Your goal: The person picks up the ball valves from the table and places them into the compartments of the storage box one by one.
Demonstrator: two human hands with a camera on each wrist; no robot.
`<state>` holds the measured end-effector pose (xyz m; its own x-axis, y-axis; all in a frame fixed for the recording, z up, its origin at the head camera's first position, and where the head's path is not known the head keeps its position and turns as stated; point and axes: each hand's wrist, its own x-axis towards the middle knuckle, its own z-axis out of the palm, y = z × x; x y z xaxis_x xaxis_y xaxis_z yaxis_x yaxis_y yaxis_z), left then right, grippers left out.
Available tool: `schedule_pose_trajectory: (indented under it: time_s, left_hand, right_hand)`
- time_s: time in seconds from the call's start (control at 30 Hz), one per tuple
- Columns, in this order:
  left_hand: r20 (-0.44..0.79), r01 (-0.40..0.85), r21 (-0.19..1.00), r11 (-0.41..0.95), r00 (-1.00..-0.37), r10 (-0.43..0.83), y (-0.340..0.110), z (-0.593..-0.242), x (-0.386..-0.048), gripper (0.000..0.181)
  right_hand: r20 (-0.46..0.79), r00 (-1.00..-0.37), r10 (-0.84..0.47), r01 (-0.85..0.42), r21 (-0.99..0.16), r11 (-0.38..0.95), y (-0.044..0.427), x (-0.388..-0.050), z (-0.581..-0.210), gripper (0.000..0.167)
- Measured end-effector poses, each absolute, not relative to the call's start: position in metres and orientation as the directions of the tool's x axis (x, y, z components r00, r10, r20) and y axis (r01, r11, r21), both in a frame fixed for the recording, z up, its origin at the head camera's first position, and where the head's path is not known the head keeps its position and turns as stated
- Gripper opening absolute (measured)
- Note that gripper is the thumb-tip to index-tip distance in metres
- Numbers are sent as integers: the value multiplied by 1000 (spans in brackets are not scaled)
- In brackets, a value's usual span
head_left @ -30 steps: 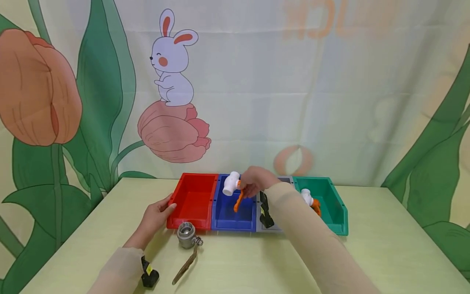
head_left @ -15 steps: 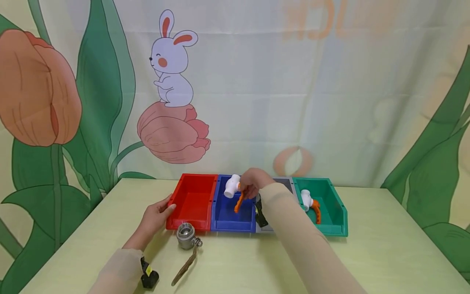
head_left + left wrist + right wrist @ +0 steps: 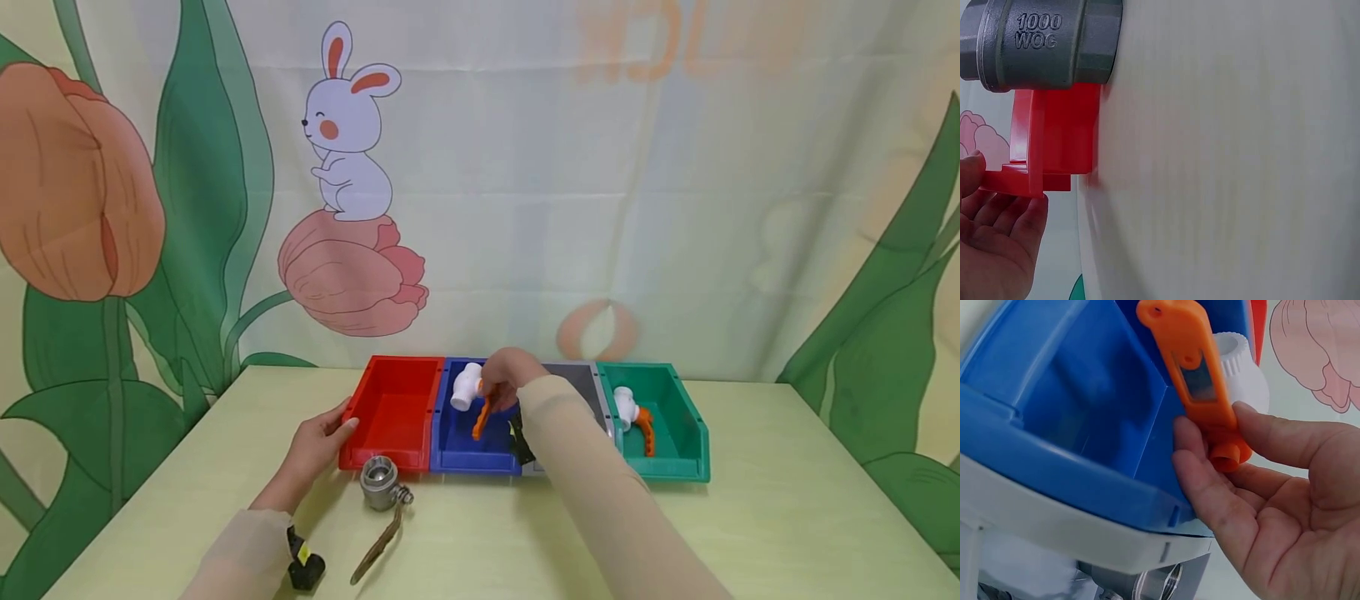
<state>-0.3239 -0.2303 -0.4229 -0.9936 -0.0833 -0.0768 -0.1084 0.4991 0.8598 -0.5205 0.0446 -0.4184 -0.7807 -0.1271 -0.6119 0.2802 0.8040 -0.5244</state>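
Our right hand (image 3: 506, 379) pinches an orange-handled white valve (image 3: 467, 387) between thumb and curled fingers, over the blue bin (image 3: 478, 462) and not yet set down. A similar valve (image 3: 625, 408) already lies in the green bin (image 3: 678, 417), while a grey metal valve (image 3: 380, 483) rests on the worktop (image 3: 480, 542) outside the bins, so we judge the work partly done. The held valve has a stubby, ribbed-ended body and a flat, slotted handle. Our left hand (image 3: 318, 442) grips the red bin's (image 3: 397, 408) side wall.
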Motion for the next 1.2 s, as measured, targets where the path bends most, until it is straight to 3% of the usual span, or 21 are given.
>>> schedule_pose_trajectory:
  time_s: [0.23, 0.5, 0.6, 0.7, 0.83, 0.9, 0.97, 1.1, 1.2]
  left_hand:
    - [-79, -112, 861, 496, -993, -87, -231, -423, -325, 58]
    - [-70, -99, 861, 498, -995, -77, -232, -425, -327, 58]
    - [-68, -100, 860, 501, -994, -81, -232, -425, -327, 58]
    - [-70, -102, 860, 500, -994, -83, -232, -425, -327, 57]
    - [-69, -98, 863, 495, -995, -77, -232, -425, -326, 57]
    - [-68, -96, 866, 490, -995, -75, -232, -425, -326, 57]
    - [-70, -98, 868, 486, -995, -76, -233, -425, -326, 57]
    - [-73, -102, 868, 486, -994, -79, -233, -425, -326, 58]
    - [-72, -102, 866, 490, -994, -80, -234, -424, -325, 58]
  right_hand:
    - [-615, -780, -116, 279, -508, 815, 43, -543, -436, 15]
    - [-636, -748, -192, 147, -440, 886, 41, -554, -443, 22]
    - [-609, -778, -156, 162, -434, 886, 37, -551, -447, 21]
    - [-613, -773, -162, 154, -430, 890, 37, -584, -479, 20]
    - [-631, -755, -180, 127, -410, 903, 40, -667, -554, 20]
    - [-641, -747, -178, 128, -402, 907, 40, -681, -566, 20]
    - [-631, -758, -168, 129, -397, 909, 38, -656, -545, 19]
    - [-594, -793, -138, 139, -397, 907, 33, -568, -470, 21]
    - [-575, -807, -135, 115, -377, 919, 30, -553, -458, 23]
